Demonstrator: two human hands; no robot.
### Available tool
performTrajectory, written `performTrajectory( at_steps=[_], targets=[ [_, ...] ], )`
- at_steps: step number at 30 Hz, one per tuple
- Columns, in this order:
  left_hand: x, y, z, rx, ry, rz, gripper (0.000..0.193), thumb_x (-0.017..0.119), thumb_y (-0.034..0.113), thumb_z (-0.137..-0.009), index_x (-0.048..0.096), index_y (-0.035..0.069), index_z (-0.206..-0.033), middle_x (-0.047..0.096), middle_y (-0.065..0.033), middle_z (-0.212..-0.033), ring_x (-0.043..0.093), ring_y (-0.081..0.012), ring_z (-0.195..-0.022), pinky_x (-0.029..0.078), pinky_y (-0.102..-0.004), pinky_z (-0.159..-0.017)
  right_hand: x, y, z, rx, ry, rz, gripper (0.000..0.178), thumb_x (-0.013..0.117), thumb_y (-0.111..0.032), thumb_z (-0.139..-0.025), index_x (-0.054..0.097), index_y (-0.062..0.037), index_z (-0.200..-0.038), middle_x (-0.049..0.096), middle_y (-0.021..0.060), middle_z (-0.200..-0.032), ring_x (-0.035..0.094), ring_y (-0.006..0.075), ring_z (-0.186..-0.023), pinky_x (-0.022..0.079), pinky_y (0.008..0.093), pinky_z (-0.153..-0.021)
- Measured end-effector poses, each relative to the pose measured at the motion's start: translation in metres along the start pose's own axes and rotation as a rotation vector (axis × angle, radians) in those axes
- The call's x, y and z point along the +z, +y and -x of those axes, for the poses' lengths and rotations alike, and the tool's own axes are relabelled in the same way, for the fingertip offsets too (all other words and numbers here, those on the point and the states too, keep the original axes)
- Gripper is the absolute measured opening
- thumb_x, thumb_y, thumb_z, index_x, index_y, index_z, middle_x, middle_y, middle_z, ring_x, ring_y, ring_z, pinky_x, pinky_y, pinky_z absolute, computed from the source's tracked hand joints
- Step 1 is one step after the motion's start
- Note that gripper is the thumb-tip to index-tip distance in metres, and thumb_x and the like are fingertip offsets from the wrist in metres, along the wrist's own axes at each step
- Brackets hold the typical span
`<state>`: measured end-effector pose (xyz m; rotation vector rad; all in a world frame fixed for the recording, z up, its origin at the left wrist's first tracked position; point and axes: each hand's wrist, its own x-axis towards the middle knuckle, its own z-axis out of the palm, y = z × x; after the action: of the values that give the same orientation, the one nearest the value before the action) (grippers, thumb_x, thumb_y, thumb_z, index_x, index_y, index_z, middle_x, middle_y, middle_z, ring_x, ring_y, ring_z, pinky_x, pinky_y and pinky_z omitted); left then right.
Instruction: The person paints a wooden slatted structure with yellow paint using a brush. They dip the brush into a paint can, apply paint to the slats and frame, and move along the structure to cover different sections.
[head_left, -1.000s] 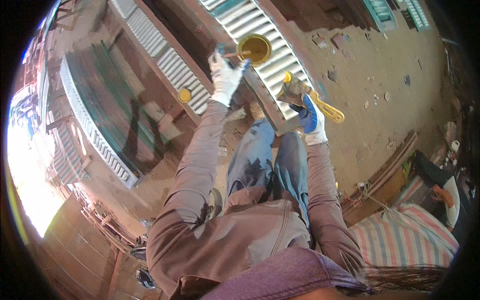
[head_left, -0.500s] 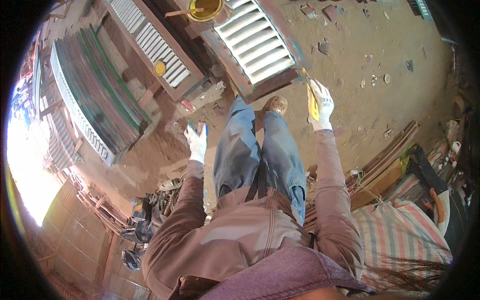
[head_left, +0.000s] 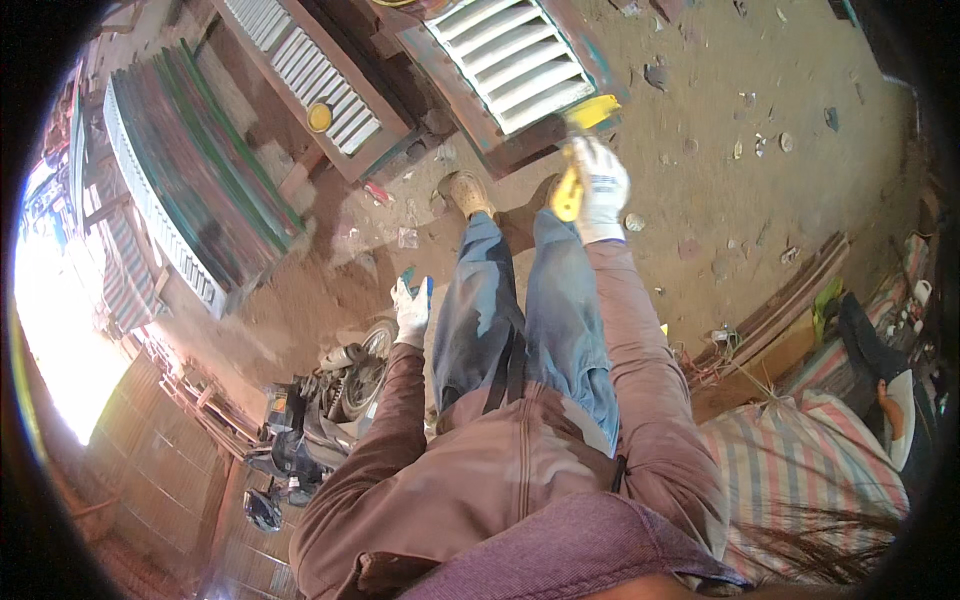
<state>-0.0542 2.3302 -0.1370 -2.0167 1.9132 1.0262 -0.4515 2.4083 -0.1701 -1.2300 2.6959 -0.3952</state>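
Note:
My right hand [head_left: 602, 185], in a white work glove, is closed around the yellow handle of a paintbrush [head_left: 567, 195]. The yellow, slightly blurred brush head is over the near right corner of a louvred shutter [head_left: 520, 85]; I cannot tell whether it touches. That shutter has white slats in a brown frame with teal patches on its edge. My left hand [head_left: 411, 308], also gloved, hangs beside my left leg with its fingers apart. Blue and teal patches show at its fingertips, and I see nothing held in it.
Left of it lies a second louvred shutter [head_left: 345, 120] with a round yellow lid or dish [head_left: 320, 117] on it. Farther left are stacked green and brown panels [head_left: 190, 170]. A motorcycle [head_left: 330, 400] stands behind on the left. Striped sacking [head_left: 800, 460] and timber [head_left: 770, 310] lie right.
My right hand has swung left with the paintbrush, whose head now lies broadside over the shutter corner. My left hand has shifted slightly right and nearer. My feet and view have moved; the paint pot is mostly out of frame.

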Motion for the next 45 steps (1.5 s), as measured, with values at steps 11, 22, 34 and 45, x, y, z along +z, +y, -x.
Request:
performTrajectory(
  at_steps=[11,22,34,45],
  targets=[
    [-0.022,-0.036,-0.042,0.027,-0.085,0.107,0.043,0.069,0.031,-0.087,0.059,0.01,-0.122,0.056,-0.0191,-0.12,0.061,-0.0316,-0.102,0.05,-0.0398,-0.087,0.004,0.032,-0.034,0.136,0.043,0.072,0.036,0.058,-0.014,-0.086,0.061,-0.0226,-0.121,0.064,0.0048,-0.119,0.062,0.0234,-0.108,0.049,0.0364,-0.09],
    [-0.04,-0.068,-0.078,0.002,-0.159,0.197,0.043,0.067,0.034,-0.088,0.06,0.006,-0.121,0.062,-0.0146,-0.118,0.06,-0.0257,-0.106,0.047,-0.0375,-0.092,0.017,-0.08,0.003,0.047,-0.142,0.016,0.042,0.057,-0.016,-0.084,0.057,-0.0208,-0.125,0.059,0.0063,-0.125,0.055,0.0266,-0.116,0.045,0.0435,-0.092],
    [-0.031,-0.034,-0.065,-0.122,-0.172,0.474,0.039,0.071,0.026,-0.087,0.062,0.007,-0.12,0.066,-0.0038,-0.104,0.06,-0.0103,-0.076,0.05,-0.0265,-0.067,0.027,-0.113,0.046,0.198,0.155,-0.695,0.018,0.065,-0.001,-0.086,0.069,-0.0027,-0.104,0.07,0.0112,-0.106,0.068,0.0211,-0.098,0.053,0.0293,-0.086],
    [-0.009,-0.032,-0.047,-0.082,-0.291,0.377,0.043,0.066,0.032,-0.089,0.059,0.007,-0.124,0.067,-0.0082,-0.107,0.062,-0.0156,-0.087,0.05,-0.031,-0.076,-0.02,0.034,-0.033,0.235,0.241,-0.175,0.028,0.063,-0.013,-0.084,0.068,-0.0131,-0.111,0.07,0.007,-0.103,0.068,0.0248,-0.091,0.054,0.0337,-0.08]
  ],
)
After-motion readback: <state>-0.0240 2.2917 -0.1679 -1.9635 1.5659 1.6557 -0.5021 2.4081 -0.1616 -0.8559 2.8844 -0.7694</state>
